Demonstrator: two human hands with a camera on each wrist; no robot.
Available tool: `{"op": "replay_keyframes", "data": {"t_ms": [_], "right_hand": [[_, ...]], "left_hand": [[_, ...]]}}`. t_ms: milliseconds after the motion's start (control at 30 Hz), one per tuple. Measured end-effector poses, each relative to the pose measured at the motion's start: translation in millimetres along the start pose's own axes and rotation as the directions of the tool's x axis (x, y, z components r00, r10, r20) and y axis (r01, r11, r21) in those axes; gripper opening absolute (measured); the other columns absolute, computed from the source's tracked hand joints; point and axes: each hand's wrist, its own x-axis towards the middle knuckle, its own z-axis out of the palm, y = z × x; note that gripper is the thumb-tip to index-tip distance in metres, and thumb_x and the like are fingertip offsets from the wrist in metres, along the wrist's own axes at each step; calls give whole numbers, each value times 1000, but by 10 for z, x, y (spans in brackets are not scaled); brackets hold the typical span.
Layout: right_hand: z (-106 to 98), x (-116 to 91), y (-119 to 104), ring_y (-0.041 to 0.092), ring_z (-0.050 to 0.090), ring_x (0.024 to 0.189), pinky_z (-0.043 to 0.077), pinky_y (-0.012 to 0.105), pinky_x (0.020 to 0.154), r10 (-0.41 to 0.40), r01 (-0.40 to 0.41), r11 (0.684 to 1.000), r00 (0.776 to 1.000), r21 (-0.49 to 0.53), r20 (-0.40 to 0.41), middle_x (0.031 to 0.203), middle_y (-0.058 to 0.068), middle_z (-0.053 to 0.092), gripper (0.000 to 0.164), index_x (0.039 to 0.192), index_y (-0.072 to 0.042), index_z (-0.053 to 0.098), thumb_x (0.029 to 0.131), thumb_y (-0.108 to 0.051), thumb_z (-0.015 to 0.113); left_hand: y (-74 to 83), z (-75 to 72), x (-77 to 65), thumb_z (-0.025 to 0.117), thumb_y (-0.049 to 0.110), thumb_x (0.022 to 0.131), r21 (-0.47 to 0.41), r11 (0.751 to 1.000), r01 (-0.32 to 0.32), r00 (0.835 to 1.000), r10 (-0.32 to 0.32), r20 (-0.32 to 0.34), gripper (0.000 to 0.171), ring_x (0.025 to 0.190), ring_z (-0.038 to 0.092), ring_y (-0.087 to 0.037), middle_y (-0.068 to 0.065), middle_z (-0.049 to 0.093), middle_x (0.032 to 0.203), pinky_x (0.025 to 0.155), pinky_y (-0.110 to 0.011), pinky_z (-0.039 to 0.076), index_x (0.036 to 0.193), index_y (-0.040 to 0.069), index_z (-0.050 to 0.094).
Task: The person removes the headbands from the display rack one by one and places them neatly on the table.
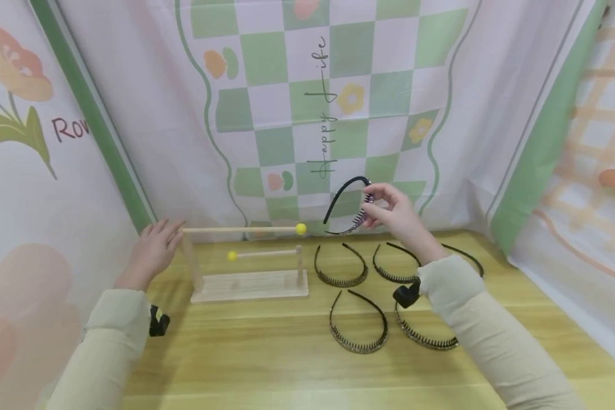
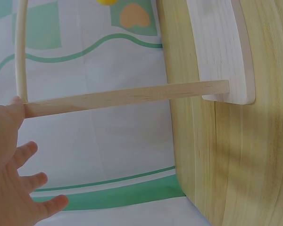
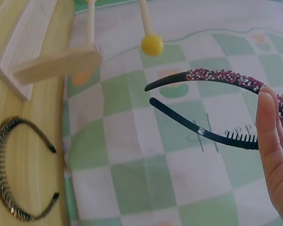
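My right hand (image 1: 397, 213) pinches a black toothed headband (image 3: 221, 76) in the air, its outside covered in pink and silver glitter. The band's two free ends point left, towards a wooden rack (image 1: 251, 286). That rack has a flat base, a tall left post, a short right post and two rods. Its upper rod (image 1: 241, 229) ends in a yellow ball (image 1: 300, 229) a little left of the headband. At the top of the tall post (image 2: 99, 100) is my left hand (image 1: 154, 253), thumb touching the corner and other fingers spread loose.
Several more headbands lie on the wooden table right of the rack, among them one behind (image 1: 342, 282) and one nearer (image 1: 360, 347). My right forearm partly covers others. The lower rod (image 1: 266, 253) carries another yellow ball (image 1: 232, 256). A printed curtain (image 1: 266, 102) hangs behind the table.
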Motion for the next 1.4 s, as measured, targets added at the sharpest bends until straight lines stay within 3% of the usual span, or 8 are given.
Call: {"op": "replay_keyframes", "data": {"t_ms": [367, 633, 800, 1067, 1400], "right_hand": [[-427, -309, 25, 17, 61, 61, 56, 32, 61, -6, 6, 1000, 998, 0, -70, 104, 12, 45, 37, 123, -11, 48, 89, -2, 58], [-732, -559, 88, 15, 62, 67, 55, 28, 65, 44, -62, 992, 987, -114, -155, 106, 8, 50, 44, 131, -9, 43, 90, -10, 59], [-911, -720, 138, 14, 62, 66, 55, 29, 65, 33, -71, 980, 979, -185, -202, 104, 6, 51, 44, 132, -11, 42, 91, -11, 58], [-1196, -984, 329, 14, 62, 63, 55, 26, 58, -19, 15, 1000, 971, -20, -238, 90, 6, 55, 40, 122, -15, 51, 89, 6, 54], [-1503, -1292, 524, 14, 64, 64, 55, 24, 59, 5, -26, 997, 965, -79, -263, 92, 6, 55, 40, 123, -17, 50, 90, 5, 53]], "left_hand": [[-2, 2, 4, 26, 30, 102, -1, 1000, 0, 1000, 0, 1, 47, 126, 8, -57, -34, 13, 143, 100, -68, 7, 142, 5, 28], [-18, -12, -20, 27, 29, 102, 1, 1000, -20, 1000, 20, -12, 46, 126, 9, -56, -35, 14, 142, 100, -67, 6, 141, 3, 30], [-18, -1, -17, 26, 31, 102, 2, 1000, -7, 1000, 7, 1, 48, 126, 8, -57, -34, 12, 143, 99, -69, 7, 141, 4, 29], [-26, 21, -14, 26, 31, 102, 2, 1000, -8, 1000, 8, -2, 47, 126, 9, -57, -34, 12, 144, 98, -69, 8, 141, 4, 30], [-7, 6, -17, 26, 30, 102, -20, 1000, -13, 1000, 13, -3, 47, 126, 8, -58, -35, 12, 143, 97, -70, 9, 140, 3, 30]]}}
